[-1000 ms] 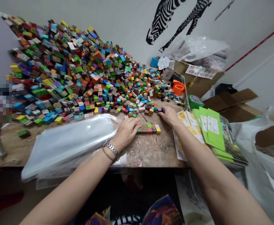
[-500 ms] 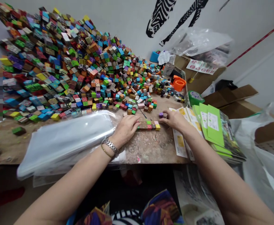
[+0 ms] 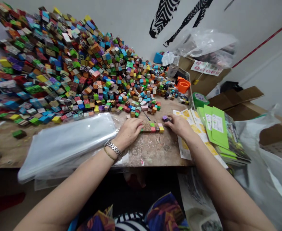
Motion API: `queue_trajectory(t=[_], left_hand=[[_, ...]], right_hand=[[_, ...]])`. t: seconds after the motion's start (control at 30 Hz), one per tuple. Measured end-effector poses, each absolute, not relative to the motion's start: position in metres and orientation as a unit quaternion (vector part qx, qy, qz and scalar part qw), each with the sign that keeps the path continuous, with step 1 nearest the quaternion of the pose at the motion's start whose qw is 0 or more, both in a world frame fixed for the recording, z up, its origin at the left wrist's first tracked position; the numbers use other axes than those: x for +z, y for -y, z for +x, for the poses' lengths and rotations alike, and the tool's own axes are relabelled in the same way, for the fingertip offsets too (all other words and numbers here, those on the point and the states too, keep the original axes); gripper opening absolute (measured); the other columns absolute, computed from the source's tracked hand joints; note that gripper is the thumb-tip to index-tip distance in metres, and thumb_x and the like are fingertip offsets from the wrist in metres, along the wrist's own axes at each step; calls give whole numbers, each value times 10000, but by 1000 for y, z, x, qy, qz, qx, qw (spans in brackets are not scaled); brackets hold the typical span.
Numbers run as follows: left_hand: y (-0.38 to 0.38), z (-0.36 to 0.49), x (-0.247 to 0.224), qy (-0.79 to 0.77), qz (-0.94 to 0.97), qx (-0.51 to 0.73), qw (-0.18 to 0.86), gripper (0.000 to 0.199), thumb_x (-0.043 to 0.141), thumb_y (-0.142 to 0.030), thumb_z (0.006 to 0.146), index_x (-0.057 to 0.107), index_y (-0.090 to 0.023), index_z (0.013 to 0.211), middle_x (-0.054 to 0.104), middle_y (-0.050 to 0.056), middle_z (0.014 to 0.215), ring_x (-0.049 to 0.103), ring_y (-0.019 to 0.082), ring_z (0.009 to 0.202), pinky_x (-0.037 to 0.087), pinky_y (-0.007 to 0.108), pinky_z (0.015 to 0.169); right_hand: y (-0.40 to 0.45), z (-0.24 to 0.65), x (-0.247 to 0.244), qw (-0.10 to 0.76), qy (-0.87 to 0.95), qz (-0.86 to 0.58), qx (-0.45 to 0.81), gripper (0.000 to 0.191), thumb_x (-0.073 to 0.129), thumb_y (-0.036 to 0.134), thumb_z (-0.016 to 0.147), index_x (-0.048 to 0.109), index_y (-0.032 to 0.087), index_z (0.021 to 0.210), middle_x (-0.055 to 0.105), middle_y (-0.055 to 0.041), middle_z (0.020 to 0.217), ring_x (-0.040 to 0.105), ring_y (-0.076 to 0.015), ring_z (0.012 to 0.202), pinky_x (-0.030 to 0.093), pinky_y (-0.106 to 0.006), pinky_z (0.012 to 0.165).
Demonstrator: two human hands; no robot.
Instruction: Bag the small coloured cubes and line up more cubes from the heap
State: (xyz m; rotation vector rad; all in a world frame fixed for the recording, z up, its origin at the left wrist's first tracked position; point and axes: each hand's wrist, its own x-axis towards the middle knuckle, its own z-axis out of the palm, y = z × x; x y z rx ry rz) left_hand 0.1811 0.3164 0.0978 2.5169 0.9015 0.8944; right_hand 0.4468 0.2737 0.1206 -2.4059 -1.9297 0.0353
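Observation:
My left hand [image 3: 128,132], with a watch at its wrist, is closed over the left end of a short row of patterned cubes [image 3: 151,128] lying on the table. The row's right end shows yellow and pink faces, and its left end is hidden under my fingers. To the right of the row, my right hand [image 3: 178,125] pinches a small purple cube [image 3: 165,118] between thumb and fingertips, just above or on the table; which one I cannot tell. A gap separates this cube from the row.
A large heap of coloured cubes [image 3: 83,70] rises against the wall. Clear plastic bags [image 3: 73,138] lie left of my left hand. Yellow-and-white printed sheets [image 3: 184,149] and green booklets [image 3: 219,128] lie at right, near an orange holder [image 3: 183,85] and green tape [image 3: 200,100].
The purple cube has turned and tilted slightly in my right fingers, showing a darker side. My left hand stays on the row. The view has shifted a little.

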Motion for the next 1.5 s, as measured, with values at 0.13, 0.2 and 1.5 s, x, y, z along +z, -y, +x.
queue_trajectory(t=[0.13, 0.2, 1.5], left_hand=[[-316, 181, 98, -313, 883, 309, 164, 211, 498, -262, 987, 653, -168, 1095, 702, 103, 1082, 639, 234, 1029, 527, 428, 943], [-316, 182, 98, -314, 883, 309, 164, 209, 502, -264, 986, 651, -163, 1093, 702, 106, 1082, 636, 237, 1028, 527, 430, 944], [-314, 183, 94, -276, 919, 267, 90, 233, 552, -269, 969, 647, -168, 1157, 682, 104, 1173, 603, 242, 1057, 504, 434, 956]], right_hand=[[-272, 445, 120, 52, 620, -783, 10, 437, 553, 469, 938, 653, 174, 1245, 744, -133, 1096, 686, -268, 1010, 485, -327, 798], [-273, 442, 120, 65, 603, -795, 12, 444, 509, 523, 949, 695, 177, 1157, 749, -136, 1068, 688, -269, 982, 484, -330, 772], [-238, 414, 132, 110, 566, -813, 85, 357, 498, 387, 975, 697, 152, 1154, 744, -144, 1071, 686, -274, 993, 484, -336, 834]])
